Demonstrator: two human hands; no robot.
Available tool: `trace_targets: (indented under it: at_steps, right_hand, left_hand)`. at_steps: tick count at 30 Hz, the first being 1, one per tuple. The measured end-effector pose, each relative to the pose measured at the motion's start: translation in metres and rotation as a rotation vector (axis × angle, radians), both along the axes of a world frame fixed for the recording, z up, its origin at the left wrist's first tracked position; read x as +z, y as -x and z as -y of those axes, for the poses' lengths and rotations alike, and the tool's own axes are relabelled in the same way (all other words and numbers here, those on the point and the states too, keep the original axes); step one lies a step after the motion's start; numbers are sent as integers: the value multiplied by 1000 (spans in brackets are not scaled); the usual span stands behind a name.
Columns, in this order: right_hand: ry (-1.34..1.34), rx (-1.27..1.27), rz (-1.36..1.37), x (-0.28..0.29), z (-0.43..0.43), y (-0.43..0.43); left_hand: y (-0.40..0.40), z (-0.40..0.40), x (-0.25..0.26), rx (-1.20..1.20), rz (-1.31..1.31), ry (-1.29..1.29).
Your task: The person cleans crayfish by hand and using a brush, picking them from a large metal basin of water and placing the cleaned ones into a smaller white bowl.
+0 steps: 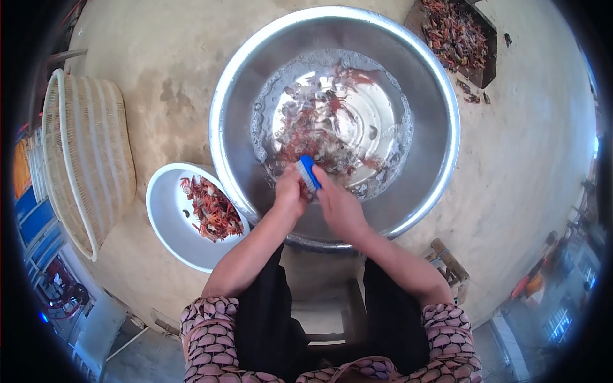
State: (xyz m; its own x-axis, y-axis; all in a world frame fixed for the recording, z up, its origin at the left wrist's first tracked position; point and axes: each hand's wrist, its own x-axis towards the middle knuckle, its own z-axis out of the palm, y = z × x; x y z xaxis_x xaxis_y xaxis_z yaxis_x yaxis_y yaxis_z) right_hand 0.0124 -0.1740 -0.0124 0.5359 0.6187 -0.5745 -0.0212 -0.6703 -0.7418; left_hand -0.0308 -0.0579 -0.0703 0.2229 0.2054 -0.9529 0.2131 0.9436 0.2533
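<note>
Over the near side of a large metal basin [433, 191], my right hand [337, 203] grips a blue scrub brush [309, 171] with pale bristles. My left hand [290, 189] is closed right beside it, against the bristles; a bit of something reddish shows between the hands, probably a crayfish, mostly hidden by fingers and brush. Reddish crayfish [311, 139] lie in the shallow, bubbly water of the basin. At its lower left stands a white plastic tub [167, 225] with a heap of red crayfish [215, 210] on its right side.
A large woven basket [96, 163] lies on its side at the left. At the upper right, a dark scoop-like container [489, 57] holds more crayfish or their parts, with several pieces [471, 98] on the floor beside it. A wooden stool or chair part [450, 263] stands right of my legs.
</note>
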Motion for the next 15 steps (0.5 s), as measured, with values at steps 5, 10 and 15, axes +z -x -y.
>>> trace_targets:
  at_steps: [5, 10, 15]
  right_hand:
    - [32, -49, 230, -72, -3, -42]
    - [31, -307, 11, -78, 21, -54]
    - [-251, -135, -78, -6, 11, -29]
  left_hand:
    - [4, 1, -3, -123, 153, 100]
    - [12, -17, -9, -146, 271, 202]
    - [6, -16, 3, -199, 175, 49]
